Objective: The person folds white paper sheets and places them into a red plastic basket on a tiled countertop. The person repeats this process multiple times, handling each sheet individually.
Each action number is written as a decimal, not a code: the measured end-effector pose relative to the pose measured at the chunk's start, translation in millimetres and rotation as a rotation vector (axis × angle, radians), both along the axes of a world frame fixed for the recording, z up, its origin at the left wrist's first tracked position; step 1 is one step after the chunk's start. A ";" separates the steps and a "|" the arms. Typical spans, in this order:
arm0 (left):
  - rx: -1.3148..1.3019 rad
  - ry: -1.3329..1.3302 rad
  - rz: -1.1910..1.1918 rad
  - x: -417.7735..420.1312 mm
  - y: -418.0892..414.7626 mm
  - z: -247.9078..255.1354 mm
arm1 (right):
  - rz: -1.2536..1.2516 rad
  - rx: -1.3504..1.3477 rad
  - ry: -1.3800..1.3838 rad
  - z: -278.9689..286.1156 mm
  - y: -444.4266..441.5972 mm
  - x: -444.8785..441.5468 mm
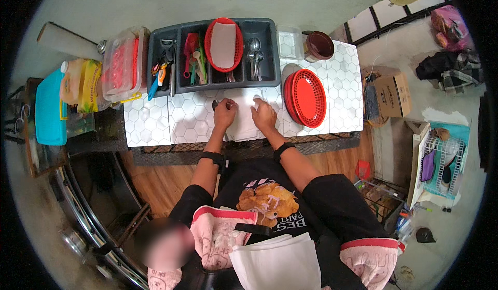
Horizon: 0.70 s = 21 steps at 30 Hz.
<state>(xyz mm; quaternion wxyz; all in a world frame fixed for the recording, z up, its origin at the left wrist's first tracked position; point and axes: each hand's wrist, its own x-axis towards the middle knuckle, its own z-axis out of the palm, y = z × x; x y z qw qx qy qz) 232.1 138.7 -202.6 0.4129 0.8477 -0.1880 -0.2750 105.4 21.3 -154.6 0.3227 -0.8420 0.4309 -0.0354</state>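
White paper sheets (pixel 244 116) lie on the tabletop in front of me, between my two hands. My left hand (pixel 225 114) is at their left edge with its fingers curled; whether it pinches anything is too small to tell. Beside its knuckles shows a dark, shiny rounded piece (pixel 214 104), perhaps a spoon's bowl, mostly hidden by the hand. My right hand (pixel 265 116) rests at the sheets' right side, thumb and index finger apart, holding nothing visible. Right of it stands a stack of red oval plastic baskets (pixel 307 98).
Behind the hands, a grey cutlery tray (pixel 183 86) holds utensils and a red basket (pixel 207 58) lined with paper (pixel 223 45). A clear container (pixel 290 43) and a brown tub (pixel 320 46) stand right of it. At left are a lidded plastic box (pixel 120 70) and a cooking-oil pouch (pixel 90 86). More white sheets (pixel 278 264) lie nearest me.
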 end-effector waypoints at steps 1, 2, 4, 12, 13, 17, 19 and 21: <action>-0.005 0.016 -0.011 0.8 2.1 0.6 | 0.002 -0.034 -0.027 0.8 0.1 4.2; -0.009 0.032 -0.022 1.1 4.6 1.2 | 0.004 -0.049 0.007 1.6 0.4 8.6; -0.010 0.035 -0.059 -2.8 7.5 6.4 | -0.010 -0.030 0.011 -1.9 0.2 11.7; -0.078 0.044 -0.103 -8.9 12.8 7.4 | -0.201 0.154 -0.006 -22.8 -6.7 20.9; -0.081 0.043 -0.101 -9.5 12.2 10.8 | -0.206 0.158 -0.052 -25.7 -7.7 19.2; -0.143 0.068 0.014 -11.7 11.4 35.9 | -0.138 0.283 -0.244 -15.7 0.6 17.3; -0.316 0.123 0.081 -14.4 11.6 54.1 | 0.025 0.198 -0.397 2.5 14.4 12.7; -0.338 0.283 0.078 -21.9 16.1 75.7 | 0.165 0.104 -0.440 31.4 27.1 8.6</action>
